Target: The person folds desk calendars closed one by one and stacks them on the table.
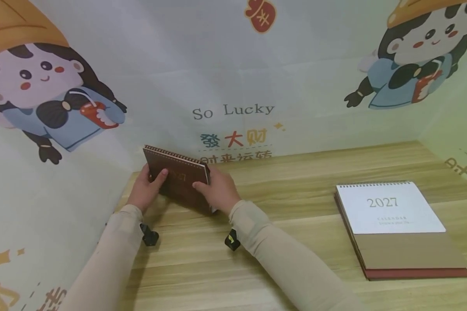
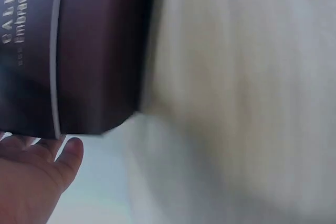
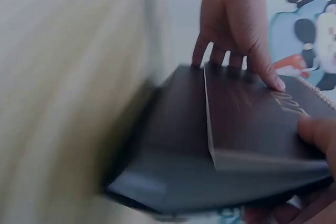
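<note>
A dark brown spiral-bound desk calendar (image 1: 179,183) is held tilted at the back left of the table, its coil along the top. My left hand (image 1: 145,188) grips its left side, the thumb on the front cover. On the opposite side my right hand (image 1: 222,186) holds it, thumb on the front and fingers behind. In the right wrist view both the left hand (image 3: 233,22) and right thumb (image 3: 317,132) lie on the cover with gold lettering. The left wrist view shows the calendar's lower part (image 2: 100,51) beside the left fingers.
A second desk calendar (image 1: 389,216), with a white "2027" page over a tan and red-brown base, lies at the right of the wood-grain table (image 1: 288,207). A printed cloth backdrop (image 1: 171,77) with cartoon figures rises behind and along both sides.
</note>
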`<state>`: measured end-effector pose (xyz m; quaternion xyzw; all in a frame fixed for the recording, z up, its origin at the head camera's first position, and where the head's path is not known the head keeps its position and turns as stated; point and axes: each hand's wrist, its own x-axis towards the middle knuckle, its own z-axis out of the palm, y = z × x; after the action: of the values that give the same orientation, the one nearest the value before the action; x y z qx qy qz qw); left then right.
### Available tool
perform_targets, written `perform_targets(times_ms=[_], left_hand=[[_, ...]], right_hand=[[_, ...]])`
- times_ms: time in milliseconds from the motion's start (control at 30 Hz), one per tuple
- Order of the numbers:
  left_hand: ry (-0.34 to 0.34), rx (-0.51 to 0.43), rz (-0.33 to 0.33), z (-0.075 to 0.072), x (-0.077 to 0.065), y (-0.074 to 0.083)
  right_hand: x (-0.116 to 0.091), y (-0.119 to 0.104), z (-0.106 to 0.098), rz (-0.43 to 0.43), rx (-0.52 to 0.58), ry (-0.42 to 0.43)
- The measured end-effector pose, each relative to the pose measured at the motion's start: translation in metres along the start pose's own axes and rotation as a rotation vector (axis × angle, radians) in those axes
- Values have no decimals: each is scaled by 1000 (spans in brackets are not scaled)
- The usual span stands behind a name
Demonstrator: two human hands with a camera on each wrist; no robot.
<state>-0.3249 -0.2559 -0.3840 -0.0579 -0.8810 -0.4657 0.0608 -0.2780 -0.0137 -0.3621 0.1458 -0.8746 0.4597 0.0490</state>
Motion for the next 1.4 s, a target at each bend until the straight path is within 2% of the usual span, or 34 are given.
perform_targets(times_ms=[67, 133, 300, 400, 567, 700, 800, 933, 1033, 1167, 1267, 1400], left_hand=[[29, -35, 42, -2, 3, 8], [62, -50, 55, -4, 4, 18], [109, -63, 51, -7, 1, 31], [83, -86, 49, -8, -1, 32], [-5, -197, 21, -13, -10, 34], [-54, -272, 6, -16, -18, 40], [-63, -285, 40, -15, -24, 48], [-70, -305, 96, -9, -31, 57], [-79, -325, 113, -1, -36, 62], [-105, -399, 95, 13, -43, 65], [-143, -447, 80, 22, -46, 68], [-176, -467, 62, 35, -50, 74]], right_hand=[[1, -7, -5, -49, 1, 25], [2, -11, -10, -79, 34, 39], [0, -9, -15, -56, 148, 49], [0, -7, -19, -67, 141, 58], [-1, -5, -32, -68, 148, 63], [-4, -1, -46, -35, 219, 50], [-7, 2, -55, -10, 294, 32], [-11, 8, -67, 34, 322, 22], [-14, 13, -75, 49, 324, 31], [-16, 21, -82, 42, 380, 36], [-20, 27, -87, 68, 434, 29], [-25, 36, -96, 117, 499, 19]])
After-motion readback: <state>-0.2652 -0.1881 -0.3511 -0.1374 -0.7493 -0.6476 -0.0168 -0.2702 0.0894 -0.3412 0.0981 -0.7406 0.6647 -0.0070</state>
